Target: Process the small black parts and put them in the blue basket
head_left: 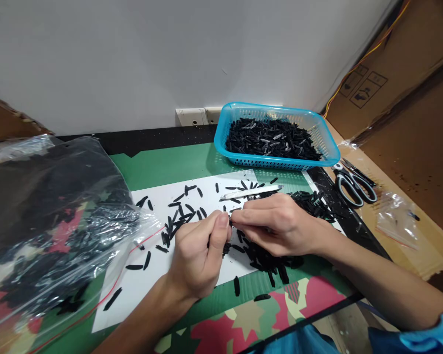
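- My left hand point(197, 255) is curling into a loose fist over the white sheet point(151, 275), thumb and forefinger pinching one small black piece point(229, 222) so that its end is sticking out toward the other hand.
- My right hand point(280, 223) is meeting it at the middle of the white sheet, fingertips closing on the same black piece; whether a tool is in that grip I cannot tell. The two hands are pressing together at the tips, probably so the tiny part is staying steady while being worked.
- Loose black pieces point(180, 214) are lying scattered on the white sheet, left of and beyond the hands, where the pale ground is making them easy to see.
- A denser heap point(269, 258) is sitting at the sheet's right edge, under my right hand, within reach.
- A thin white stick-like tool point(251, 192) is resting at the sheet's far edge.
- A blue basket point(221, 140) of black pieces is standing beyond the sheet, far right.
- Scissors point(354, 184) are lying right of the sheet, blades closed.
- A clear plastic bag point(51, 226) of black pieces is slumping over the sheet's left edge.
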Action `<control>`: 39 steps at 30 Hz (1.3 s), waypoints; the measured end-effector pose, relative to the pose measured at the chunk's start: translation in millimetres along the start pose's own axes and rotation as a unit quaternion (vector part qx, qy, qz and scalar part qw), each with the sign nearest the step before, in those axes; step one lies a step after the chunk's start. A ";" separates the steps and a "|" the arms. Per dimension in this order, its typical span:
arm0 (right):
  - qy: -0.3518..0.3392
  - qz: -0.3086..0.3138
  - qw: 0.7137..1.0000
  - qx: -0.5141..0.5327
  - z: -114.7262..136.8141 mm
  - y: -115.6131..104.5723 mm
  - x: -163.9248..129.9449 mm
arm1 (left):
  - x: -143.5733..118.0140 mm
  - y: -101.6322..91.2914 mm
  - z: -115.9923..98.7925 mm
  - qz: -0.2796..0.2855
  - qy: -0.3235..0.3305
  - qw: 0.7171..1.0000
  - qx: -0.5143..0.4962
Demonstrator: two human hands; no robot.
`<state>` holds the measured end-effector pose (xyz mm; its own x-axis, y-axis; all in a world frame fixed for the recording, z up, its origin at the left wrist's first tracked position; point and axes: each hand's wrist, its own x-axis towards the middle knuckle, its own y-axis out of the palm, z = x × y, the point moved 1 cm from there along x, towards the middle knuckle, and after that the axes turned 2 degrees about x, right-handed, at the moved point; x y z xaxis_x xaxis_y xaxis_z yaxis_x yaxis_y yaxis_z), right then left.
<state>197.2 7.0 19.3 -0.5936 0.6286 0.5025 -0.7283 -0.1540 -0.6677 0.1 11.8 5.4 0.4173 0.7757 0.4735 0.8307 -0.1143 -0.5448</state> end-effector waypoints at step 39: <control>0.159 0.037 0.964 0.209 3.0 -11.2 8.5 | -0.8 2.3 -4.7 -0.006 -0.008 0.992 -0.129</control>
<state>199.4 11.8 32.7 -0.5633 0.7952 0.2244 -0.8013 -0.4596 -0.3830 3.4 8.0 7.0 0.4021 0.7873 0.4674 0.9032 -0.2574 -0.3434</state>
